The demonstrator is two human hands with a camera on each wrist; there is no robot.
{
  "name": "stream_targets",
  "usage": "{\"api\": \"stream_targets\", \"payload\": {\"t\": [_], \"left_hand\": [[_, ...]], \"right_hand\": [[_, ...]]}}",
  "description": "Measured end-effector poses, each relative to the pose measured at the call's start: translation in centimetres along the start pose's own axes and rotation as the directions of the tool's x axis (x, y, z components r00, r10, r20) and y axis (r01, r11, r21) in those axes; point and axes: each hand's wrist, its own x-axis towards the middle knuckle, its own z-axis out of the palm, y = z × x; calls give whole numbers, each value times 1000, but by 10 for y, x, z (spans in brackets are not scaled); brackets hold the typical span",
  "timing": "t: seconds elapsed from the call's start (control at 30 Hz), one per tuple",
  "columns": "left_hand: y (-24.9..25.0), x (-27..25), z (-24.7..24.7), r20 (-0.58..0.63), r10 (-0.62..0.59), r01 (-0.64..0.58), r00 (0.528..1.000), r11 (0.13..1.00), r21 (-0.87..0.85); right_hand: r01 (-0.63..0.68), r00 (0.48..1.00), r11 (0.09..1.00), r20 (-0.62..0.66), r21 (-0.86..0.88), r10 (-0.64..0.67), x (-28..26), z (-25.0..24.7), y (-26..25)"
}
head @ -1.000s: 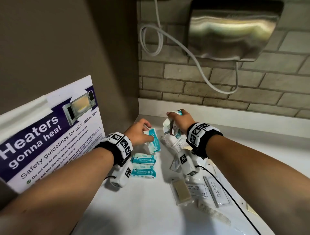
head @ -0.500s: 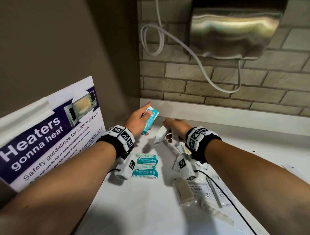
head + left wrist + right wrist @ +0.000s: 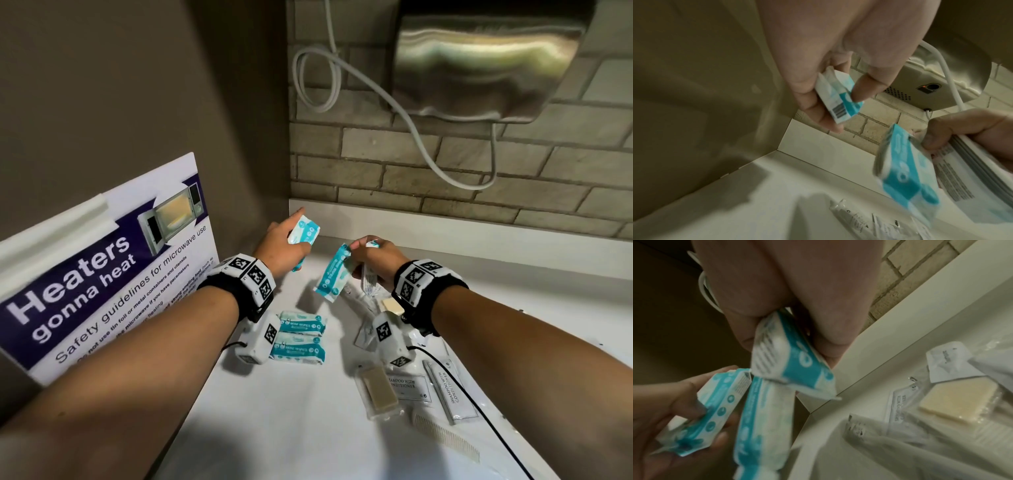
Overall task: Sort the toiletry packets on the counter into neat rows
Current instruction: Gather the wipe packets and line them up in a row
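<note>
The left hand (image 3: 281, 248) pinches one wipes packet (image 3: 304, 233) above the desk (image 3: 274, 428); the right hand (image 3: 376, 260) grips another packet (image 3: 333, 273), hanging long-axis down; the started row of wipes (image 3: 298, 337) lies nearest the left hand, below its wrist.

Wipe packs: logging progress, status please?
Left hand grips one wipe pack. Right hand pinches another plus sachets. Two packs rowed on counter.

White counter (image 3: 308, 428) runs into a corner. Left wall (image 3: 137, 85) plain brown; back wall (image 3: 445, 164) pale brick above a white upstand (image 3: 445, 233). Steel hand dryer (image 3: 486, 65) mounted on brick, grey cable (image 3: 416, 137) looped beneath. Microwave safety sign (image 3: 102, 267) leans against left wall. Lighting dim, warm.
</note>
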Motion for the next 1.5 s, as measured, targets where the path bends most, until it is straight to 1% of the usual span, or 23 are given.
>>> {"api": "stream_targets", "payload": {"t": [0.07,0.13,0.23,0.3,0.37,0.43,0.53,0.6,0.67,0.73,0.8,0.87,0.93,1.03,1.17,1.23,1.27,1.33,1.37,1.47,1.5], "left_hand": [[-2,0,0,-22,18,-19,1000,1000,-8],[-5,2,1,-69,10,-13,998,999,-39],[-7,7,2,-134,8,-24,991,993,-118],[-4,7,4,-134,26,-51,991,982,-181],[-2,9,8,-95,26,-50,995,967,-250],[3,6,10,-26,-9,2,1000,958,-285],[7,2,12,93,-54,76,994,966,-247],[10,-4,12,137,-69,97,988,974,-204],[13,-8,13,193,-106,152,976,957,-246],[16,-12,14,258,-132,211,957,927,-311],[18,-13,13,298,-137,237,945,913,-332],[19,-14,12,308,-130,232,942,918,-322],[18,-14,11,304,-130,229,944,920,-319],[12,-10,13,254,-147,218,956,935,-280],[4,-4,14,120,-157,183,980,950,-252],[0,1,13,57,-156,165,986,946,-279],[-2,3,13,35,-158,161,987,945,-286],[-5,5,11,15,-161,159,987,948,-276],[-6,6,11,15,-164,162,986,951,-263],[-10,6,11,30,-173,175,984,956,-235],[-12,6,11,34,-179,182,983,957,-228]], "right_hand": [[11,1000,994,3,-108,-11,4,-1,-1],[20,999,976,50,-217,-10,5,-2,-4],[29,992,948,129,-318,13,2,-2,-10],[40,987,933,157,-357,18,0,0,-13],[65,986,922,168,-382,0,0,3,-14],[101,980,915,195,-391,-24,-1,6,-15],[159,962,888,271,-432,-40,-5,11,-19],[202,952,866,299,-458,-64,-6,14,-21],[237,955,867,269,-438,-125,-4,18,-21],[233,968,886,181,-400,-173,-1,18,-21],[209,978,901,107,-379,-182,0,18,-20],[181,983,912,86,-369,-161,2,17,-19],[166,985,925,93,-341,-143,4,16,-17],[130,988,942,119,-309,-98,8,12,-14],[136,987,899,132,-416,-88,1,4,-16],[87,990,885,135,-457,-27,0,1,-18],[38,992,893,122,-448,19,1,-1,-18],[-34,993,942,96,-335,69,2,-1,-17],[-34,993,954,95,-299,65,4,-1,-16],[17,993,935,117,-354,27,7,-4,-15],[26,992,944,126,-328,16,8,-5,-15]]}}
